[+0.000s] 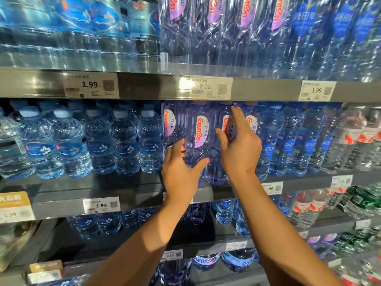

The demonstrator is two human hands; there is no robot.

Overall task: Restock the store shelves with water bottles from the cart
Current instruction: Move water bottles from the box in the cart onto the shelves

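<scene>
Item: purple-labelled water bottles [201, 139], centre of frame, middle shelf [115, 193], standing upright, long axis vertical, caps up under the shelf above, labels facing outward.

Left hand [181, 172]: fingers spread, palm against the lower body of one bottle, thumb round its right side.

Right hand [240, 145]: fingers straight and wide, flat against the neighbouring bottle [226, 129], gripping nothing.

Handling, as judged: press both bottles back evenly, low on the body, keeping them upright and labels forward.

Cart: not in view.
</scene>
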